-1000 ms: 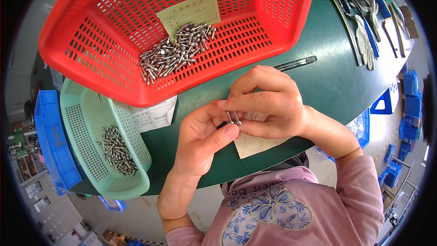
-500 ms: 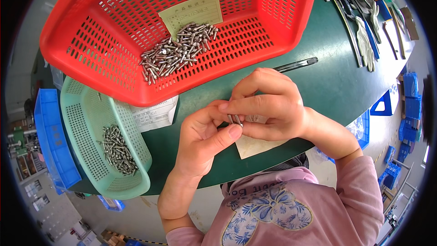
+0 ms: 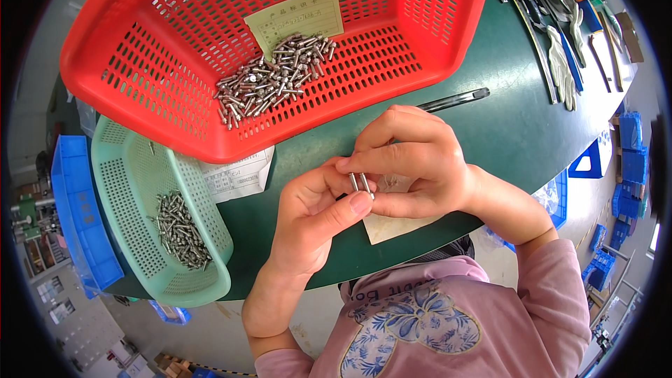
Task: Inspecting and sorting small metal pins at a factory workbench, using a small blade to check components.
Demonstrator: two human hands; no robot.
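Note:
Two small shiny metal pins lie side by side between my hands, over the table's front part. My left hand is closed, its thumb pressing near the pins' lower ends and its curled fingers behind them. My right hand closes round them from the other side, index fingertip at the upper ends and thumb at the lower; its other fingers are bent. A red perforated basket beyond my hands holds a heap of similar pins and a card. At left, a pale green basket holds more metal pieces.
The table is green. A dark slim tool lies beyond my right hand. Paper sits under my hands, and a printed sheet between the baskets. Gloves and hand tools crowd the far right. A blue bin stands left.
My right fingers have shifted slightly around the pins, so both pins show more plainly. My left hand has hardly moved.

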